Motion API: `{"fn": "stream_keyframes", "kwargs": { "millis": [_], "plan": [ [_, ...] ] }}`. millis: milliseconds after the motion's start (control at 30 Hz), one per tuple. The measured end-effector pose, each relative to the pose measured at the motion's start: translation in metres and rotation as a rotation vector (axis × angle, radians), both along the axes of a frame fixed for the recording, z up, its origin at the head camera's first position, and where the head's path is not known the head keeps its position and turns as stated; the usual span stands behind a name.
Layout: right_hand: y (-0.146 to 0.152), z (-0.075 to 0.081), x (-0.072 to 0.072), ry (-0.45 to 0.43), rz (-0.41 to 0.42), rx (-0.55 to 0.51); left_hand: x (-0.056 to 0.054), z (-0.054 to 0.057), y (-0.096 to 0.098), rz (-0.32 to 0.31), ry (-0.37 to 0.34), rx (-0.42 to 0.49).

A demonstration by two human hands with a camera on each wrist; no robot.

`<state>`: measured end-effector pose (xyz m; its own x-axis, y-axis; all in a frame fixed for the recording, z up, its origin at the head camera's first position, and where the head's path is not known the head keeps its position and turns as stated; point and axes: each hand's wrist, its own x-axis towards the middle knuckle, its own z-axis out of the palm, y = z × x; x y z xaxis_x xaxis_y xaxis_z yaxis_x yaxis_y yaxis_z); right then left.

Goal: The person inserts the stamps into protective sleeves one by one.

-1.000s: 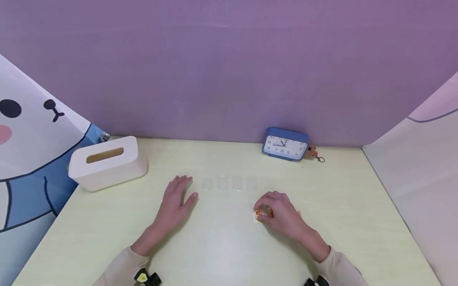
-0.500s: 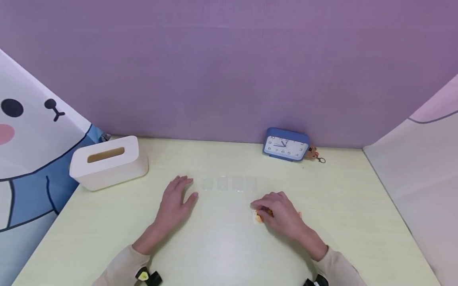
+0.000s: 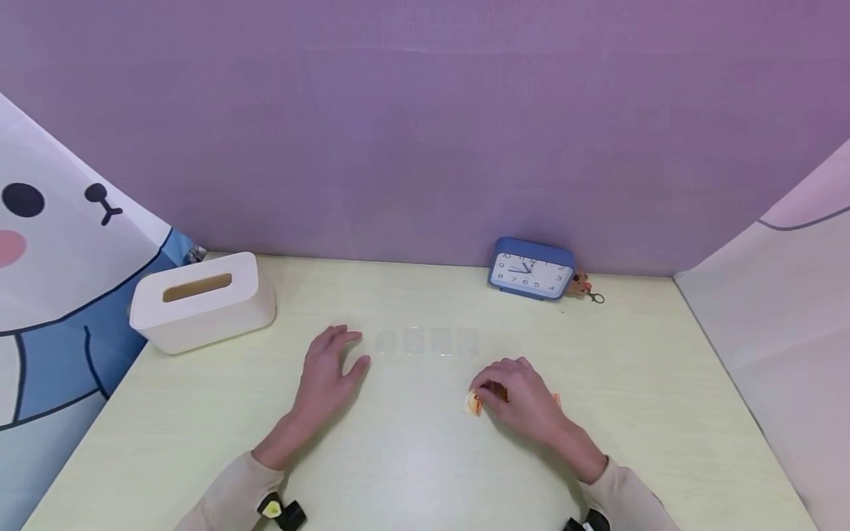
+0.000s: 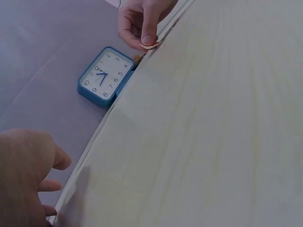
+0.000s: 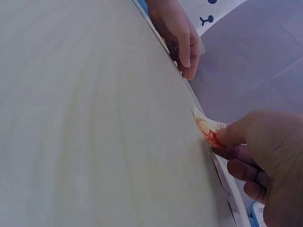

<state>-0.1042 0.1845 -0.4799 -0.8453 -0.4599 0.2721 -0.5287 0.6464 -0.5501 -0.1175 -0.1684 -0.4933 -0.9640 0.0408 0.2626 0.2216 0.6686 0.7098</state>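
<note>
In the head view my right hand [image 3: 521, 394] bends over a thin paper strip [image 3: 473, 403] with orange and red print. Its left end sticks out past the fingertips; another bit of orange shows at the hand's right side, and the hand covers the middle. The right wrist view shows the thumb pressing on the curved, lifted end of the strip [image 5: 206, 130], with a finger beneath. My left hand [image 3: 328, 376] lies on the table at left, fingers spread and holding nothing. Beside its fingertips a row of several small clear squares [image 3: 441, 341] lies flat.
A white tissue box [image 3: 212, 321] stands at the table's back left. Towards the back right are a blue alarm clock [image 3: 531, 269] and a small brown keychain figure [image 3: 579, 284]. A purple wall [image 3: 425, 147] rises behind the pale table [image 3: 412, 457].
My right thumb and fingertips have shifted a little on the strip, and its left end now sticks out at a tilt. The left hand has barely moved.
</note>
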Motion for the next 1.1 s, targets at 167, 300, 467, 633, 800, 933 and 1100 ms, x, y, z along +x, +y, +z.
{"fn": "stream_keyframes", "kwargs": {
  "millis": [167, 300, 467, 633, 800, 933, 1100],
  "plan": [
    [0.000, 0.000, 0.000, -0.063, -0.044, -0.050, -0.002, 0.001, 0.006, 0.025, -0.012, 0.041],
    [0.000, 0.000, 0.000, -0.112, -0.080, -0.119, -0.005, 0.001, 0.013, 0.031, -0.017, 0.051],
    [-0.002, 0.002, -0.002, -0.176, -0.118, -0.209, -0.010, 0.000, 0.020, 0.027, 0.005, 0.026],
    [-0.002, 0.002, -0.002, -0.205, -0.144, -0.276, -0.015, -0.002, 0.026, 0.039, 0.012, 0.004],
    [-0.004, 0.001, -0.001, -0.188, -0.143, -0.324, -0.022, -0.004, 0.031, 0.053, 0.018, -0.029],
    [-0.006, 0.000, 0.000, -0.173, -0.123, -0.354, -0.026, -0.003, 0.033, 0.069, -0.018, -0.046],
    [-0.007, -0.001, 0.002, -0.174, -0.112, -0.379, -0.025, 0.001, 0.032, 0.088, -0.070, -0.026]
  ]
}}
